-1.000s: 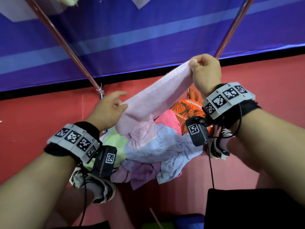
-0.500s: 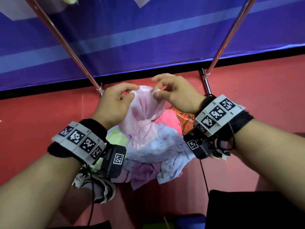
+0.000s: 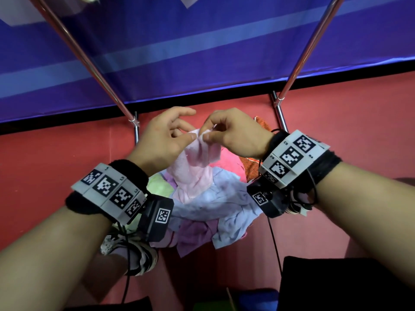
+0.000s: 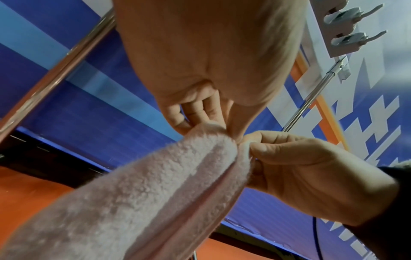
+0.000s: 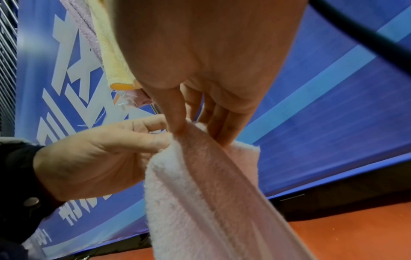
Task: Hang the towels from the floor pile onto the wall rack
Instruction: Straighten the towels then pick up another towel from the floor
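Note:
A pale pink towel (image 3: 197, 158) hangs from both hands down onto the floor pile (image 3: 224, 203) of blue, pink, green and orange cloths. My left hand (image 3: 190, 134) pinches the towel's top edge between thumb and a finger, the index raised. My right hand (image 3: 207, 134) pinches the same edge right beside it. In the left wrist view the left hand (image 4: 231, 137) and the right hand (image 4: 255, 149) meet at the fluffy towel (image 4: 144, 184) top. The right wrist view shows the towel (image 5: 200, 193) folded lengthwise under the right hand (image 5: 177, 132).
Two slanted metal rack poles (image 3: 89, 61) (image 3: 307, 48) rise in front of the blue wall banner. A yellow towel (image 5: 109, 58) hangs above. Wall hooks (image 4: 353, 38) sit high on the right. My shoe (image 3: 134, 250) stands beside the pile on the red floor.
The right hand, which held the towel stretched up to the right, came in to the left hand. Both now pinch the bunched top edge side by side.

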Tool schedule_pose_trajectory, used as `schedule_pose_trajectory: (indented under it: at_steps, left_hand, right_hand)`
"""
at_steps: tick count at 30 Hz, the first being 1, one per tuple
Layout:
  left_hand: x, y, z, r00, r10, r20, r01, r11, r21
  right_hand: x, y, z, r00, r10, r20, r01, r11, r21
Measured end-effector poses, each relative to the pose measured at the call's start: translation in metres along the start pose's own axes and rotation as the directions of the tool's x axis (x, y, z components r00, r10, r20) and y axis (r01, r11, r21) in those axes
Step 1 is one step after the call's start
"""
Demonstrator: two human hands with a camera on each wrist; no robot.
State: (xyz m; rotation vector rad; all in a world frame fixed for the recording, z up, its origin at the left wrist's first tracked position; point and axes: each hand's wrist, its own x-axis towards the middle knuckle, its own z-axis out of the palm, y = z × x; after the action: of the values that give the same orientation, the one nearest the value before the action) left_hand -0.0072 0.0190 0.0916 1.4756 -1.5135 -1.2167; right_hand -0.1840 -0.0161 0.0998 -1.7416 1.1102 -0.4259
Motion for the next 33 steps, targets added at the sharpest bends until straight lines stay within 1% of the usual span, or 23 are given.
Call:
schedule_pose_trajectory:
  at_steps: [3,7,11,13,14,16,18,20,23,28,31,33]
  left_hand:
    - [0.002,-0.005,-0.002,0.999,-0.043,0.017,0.043,0.999,0.025]
    - [0.000,-0.012,-0.006,0.996,-0.073,0.041,0.071,0.995,0.065]
    - [-0.002,-0.021,-0.009,0.993,-0.074,0.087,0.064,0.991,0.114]
    - [-0.001,-0.024,-0.008,0.995,-0.065,0.074,0.056,0.991,0.123]
    - [0.000,-0.025,-0.008,0.998,-0.051,0.044,0.044,0.990,0.131]
    - [0.001,-0.024,-0.008,0.998,0.015,-0.057,-0.006,0.988,0.157]
    - [0.004,-0.023,-0.011,0.984,0.099,-0.149,-0.072,0.982,0.177]
    - [0.006,-0.022,-0.012,0.972,0.129,-0.194,-0.094,0.979,0.182]
    - [0.006,-0.019,-0.009,0.972,0.134,-0.191,-0.103,0.981,0.167]
    - [0.004,-0.015,-0.006,0.988,0.106,-0.117,-0.086,0.983,0.165]
    - [0.004,-0.013,-0.007,0.992,0.074,-0.100,-0.055,0.983,0.177]
    - [0.004,-0.013,-0.006,0.995,0.048,-0.082,-0.036,0.988,0.149]
  right_hand:
    - [0.003,0.002,-0.004,0.994,0.014,-0.110,-0.019,0.999,-0.042]
    - [0.006,0.006,-0.011,0.965,0.022,-0.262,-0.034,0.998,-0.044]
    - [0.007,0.009,-0.017,0.933,0.035,-0.359,-0.044,0.999,-0.018]
    - [0.008,0.010,-0.018,0.923,0.055,-0.381,-0.058,0.998,0.004]
    - [0.008,0.010,-0.018,0.919,0.062,-0.391,-0.062,0.998,0.012]
    - [0.009,0.009,-0.019,0.913,0.074,-0.401,-0.071,0.997,0.022]
    - [0.009,0.009,-0.019,0.911,0.091,-0.402,-0.086,0.996,0.031]
    - [0.009,0.010,-0.019,0.908,0.104,-0.407,-0.099,0.995,0.033]
    - [0.009,0.010,-0.020,0.895,0.114,-0.431,-0.119,0.993,0.015]
    - [0.012,0.013,-0.022,0.872,0.147,-0.467,-0.147,0.988,0.038]
    - [0.012,0.015,-0.023,0.871,0.158,-0.466,-0.162,0.986,0.032]
    - [0.013,0.016,-0.025,0.862,0.162,-0.481,-0.166,0.986,0.034]
